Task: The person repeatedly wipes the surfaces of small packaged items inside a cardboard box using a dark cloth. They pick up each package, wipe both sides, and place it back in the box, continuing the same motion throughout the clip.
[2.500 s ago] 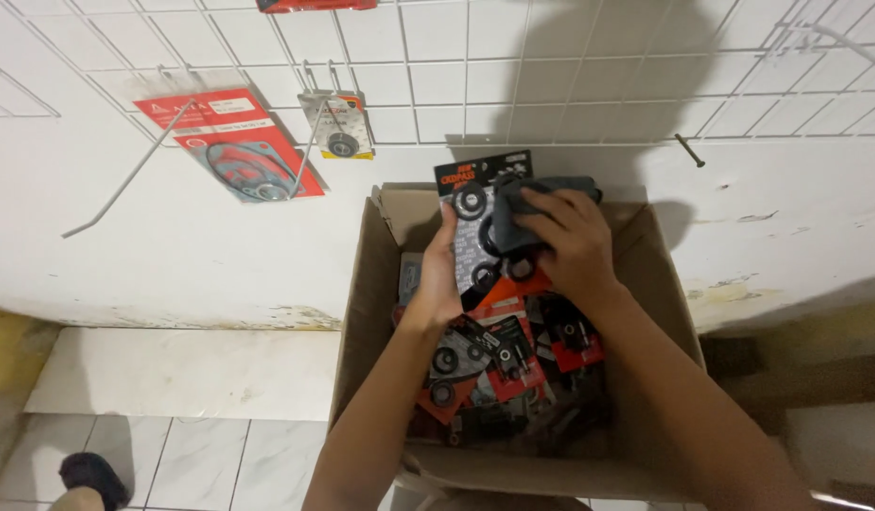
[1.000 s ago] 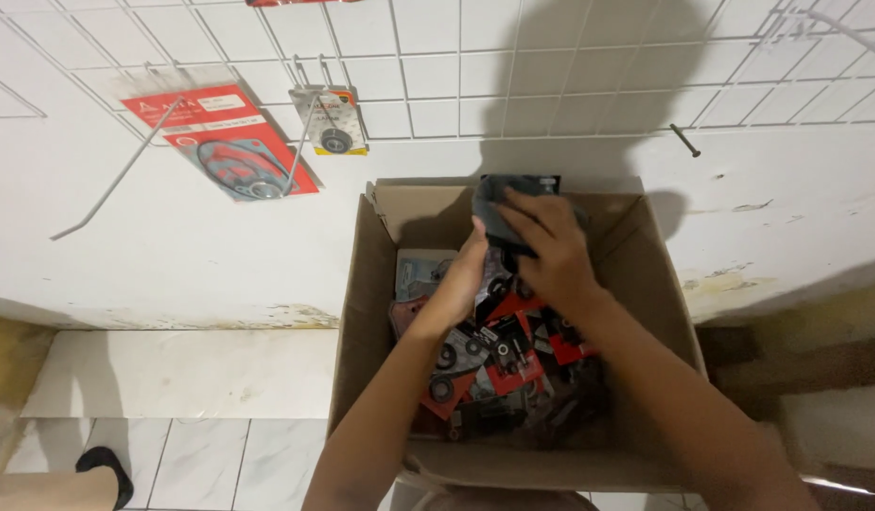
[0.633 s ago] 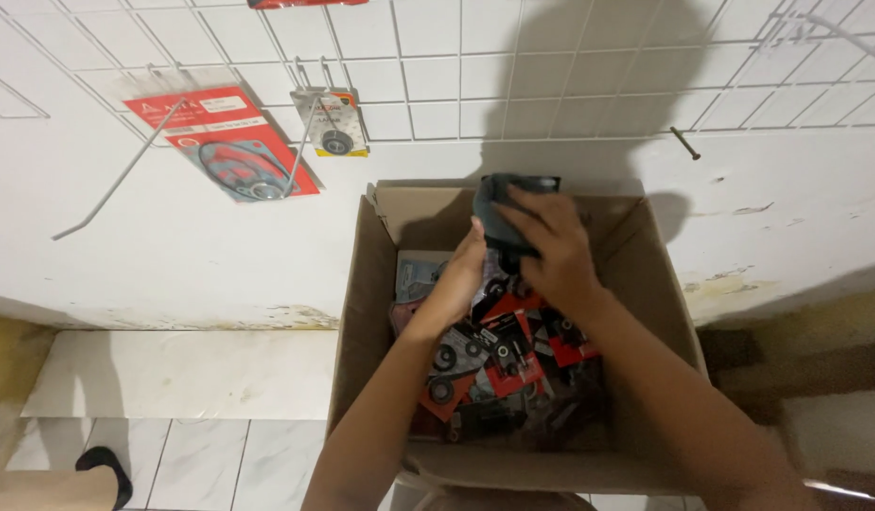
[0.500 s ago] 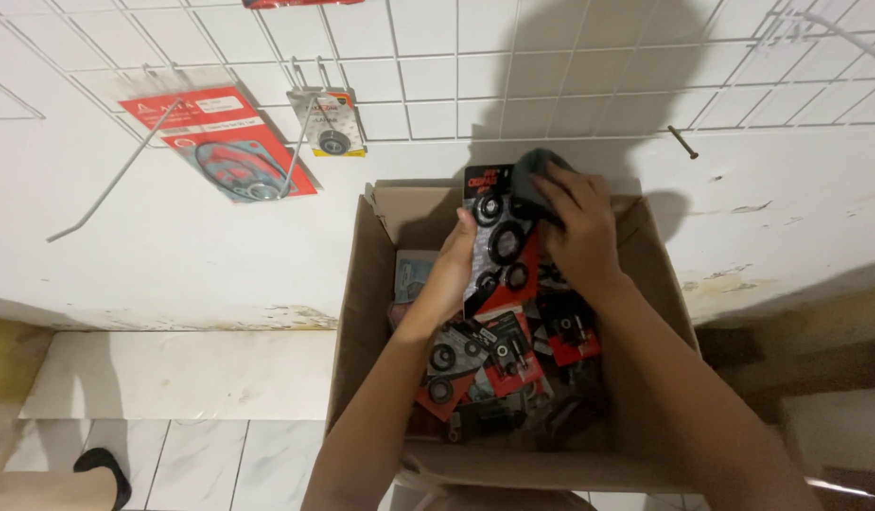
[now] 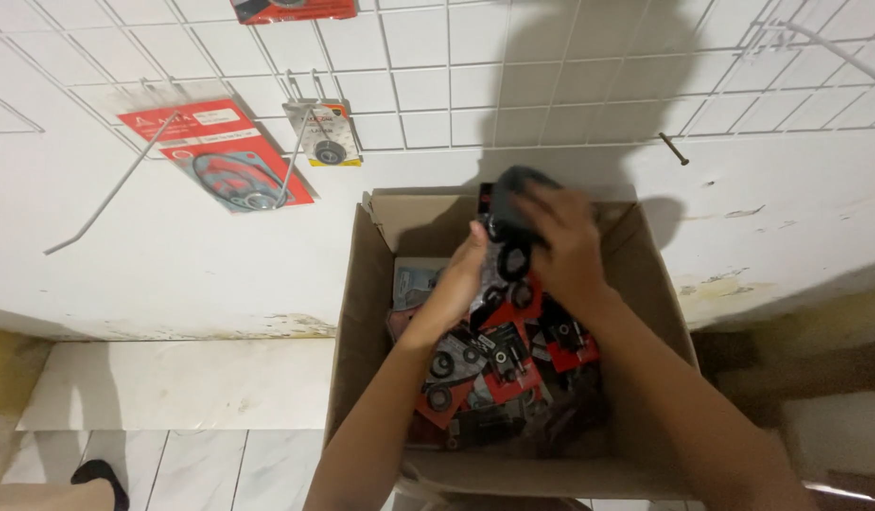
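White wire grid (image 5: 437, 85) covered the upper wall, with bare plaster below it and pale floor tiles (image 5: 173, 464) at the lower left. Two red carded packs (image 5: 220, 156) and a small pack (image 5: 322, 134) were hung on hooks at the grid's left part. A cardboard box (image 5: 362, 322) was set against the wall, filled with red-and-black packs (image 5: 499, 364) of dark rings. A pack (image 5: 513, 237) was held upright above the box's far edge: the right hand (image 5: 565, 246) was clasped over its top and right side, and the left hand (image 5: 461, 279) was pressed against its lower left edge. Its upper part was blurred. A dark shoe (image 5: 95, 473) was seen at the bottom left corner of the floor.
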